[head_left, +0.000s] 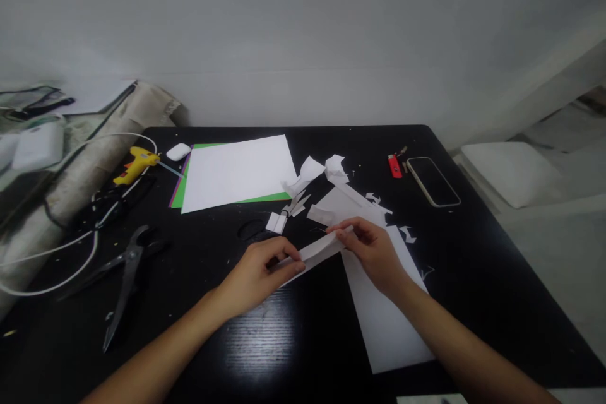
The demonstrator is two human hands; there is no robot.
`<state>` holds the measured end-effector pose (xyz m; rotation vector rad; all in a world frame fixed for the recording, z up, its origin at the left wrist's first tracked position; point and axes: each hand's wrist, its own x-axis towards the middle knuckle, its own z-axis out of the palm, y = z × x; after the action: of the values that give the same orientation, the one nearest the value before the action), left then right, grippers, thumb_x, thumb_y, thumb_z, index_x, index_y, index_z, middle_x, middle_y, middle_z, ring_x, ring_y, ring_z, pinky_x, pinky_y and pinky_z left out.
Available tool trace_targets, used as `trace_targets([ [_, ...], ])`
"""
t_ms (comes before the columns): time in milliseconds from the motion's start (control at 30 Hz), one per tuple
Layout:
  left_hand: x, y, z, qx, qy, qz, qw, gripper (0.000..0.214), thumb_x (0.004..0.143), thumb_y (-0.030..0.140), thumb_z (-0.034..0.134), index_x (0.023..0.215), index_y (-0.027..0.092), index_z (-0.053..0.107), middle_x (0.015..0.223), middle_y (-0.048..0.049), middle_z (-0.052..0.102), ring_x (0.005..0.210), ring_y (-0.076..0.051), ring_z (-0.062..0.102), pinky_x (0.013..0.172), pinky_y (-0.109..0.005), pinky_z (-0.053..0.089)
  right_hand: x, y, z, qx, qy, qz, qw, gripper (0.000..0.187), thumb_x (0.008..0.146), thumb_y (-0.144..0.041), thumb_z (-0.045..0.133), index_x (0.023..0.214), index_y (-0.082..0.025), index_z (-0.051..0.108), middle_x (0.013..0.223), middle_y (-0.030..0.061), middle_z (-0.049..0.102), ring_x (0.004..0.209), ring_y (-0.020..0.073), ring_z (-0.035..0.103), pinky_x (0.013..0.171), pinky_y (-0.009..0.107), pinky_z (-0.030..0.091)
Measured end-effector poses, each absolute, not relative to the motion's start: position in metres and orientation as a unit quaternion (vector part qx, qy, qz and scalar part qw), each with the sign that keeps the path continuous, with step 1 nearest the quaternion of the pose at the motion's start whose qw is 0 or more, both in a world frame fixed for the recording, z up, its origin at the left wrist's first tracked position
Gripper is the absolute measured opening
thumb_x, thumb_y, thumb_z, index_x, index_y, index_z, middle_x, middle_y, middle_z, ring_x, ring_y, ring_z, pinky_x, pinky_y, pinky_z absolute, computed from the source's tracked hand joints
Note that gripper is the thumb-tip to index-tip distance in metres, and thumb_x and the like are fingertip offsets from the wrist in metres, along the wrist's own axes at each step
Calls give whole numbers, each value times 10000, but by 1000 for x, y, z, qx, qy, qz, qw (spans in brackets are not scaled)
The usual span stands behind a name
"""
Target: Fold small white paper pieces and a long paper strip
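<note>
Between my two hands a narrow folded strip of white paper (320,252) is stretched above the black table. My left hand (262,268) pinches its left end between thumb and fingers. At the other end my right hand (370,251) grips the strip's upper right corner. Under my right hand and forearm lies a white paper sheet (383,322), partly covered by them. Just beyond the hands are a cut piece of white paper (348,205), crumpled paper scraps (335,169) and a small folded white paper piece (276,222).
A stack of white sheets (237,170) over green paper lies at the back. On the left are a yellow glue gun (136,165), a white earbud case (178,151) and dark pliers (127,271). A red lighter (394,166) and a phone (433,182) lie back right.
</note>
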<state>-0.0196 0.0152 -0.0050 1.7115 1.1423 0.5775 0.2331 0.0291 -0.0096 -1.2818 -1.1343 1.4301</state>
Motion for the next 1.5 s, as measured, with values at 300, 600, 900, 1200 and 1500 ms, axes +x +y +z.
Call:
trace_targets([
  [300, -20, 15, -7, 708, 470, 250, 464, 234, 1001, 383, 629, 912, 188, 723, 809, 1, 662, 719, -132, 568, 641, -249, 401, 236, 31, -8, -509, -434, 584, 460, 314, 804, -499, 853, 866, -207, 753, 979, 83, 815, 863, 222, 698, 770, 342, 561],
  [600, -19, 11, -2, 718, 453, 219, 480, 192, 913, 340, 720, 1033, 204, 657, 861, 11, 646, 681, -129, 536, 602, -249, 393, 229, 24, -10, -446, -463, 615, 456, 264, 828, -396, 862, 987, -240, 719, 1095, 69, 807, 916, 203, 720, 802, 323, 566],
  [900, -7, 3, -15, 655, 448, 301, 529, 198, 1000, 385, 626, 932, 209, 569, 746, 23, 581, 811, -171, 640, 725, -274, 472, 213, 6, -23, -389, -411, 725, 394, 502, 811, -348, 883, 1237, -270, 628, 1040, 41, 815, 961, 200, 769, 893, 343, 576],
  [1200, -3, -4, -22, 612, 449, 299, 578, 252, 992, 408, 654, 1004, 215, 492, 627, 101, 490, 548, -82, 394, 546, -215, 309, 208, 7, -22, -409, -395, 725, 388, 353, 800, -396, 884, 1070, -232, 726, 957, 33, 805, 928, 203, 751, 882, 341, 574],
  [1500, -3, -1, -14, 670, 453, 253, 530, 305, 891, 428, 761, 936, 200, 564, 646, 89, 447, 537, -82, 378, 517, -223, 276, 207, 8, -23, -415, -394, 714, 404, 332, 768, -368, 910, 1017, -239, 731, 993, 11, 774, 895, 176, 702, 850, 314, 548],
])
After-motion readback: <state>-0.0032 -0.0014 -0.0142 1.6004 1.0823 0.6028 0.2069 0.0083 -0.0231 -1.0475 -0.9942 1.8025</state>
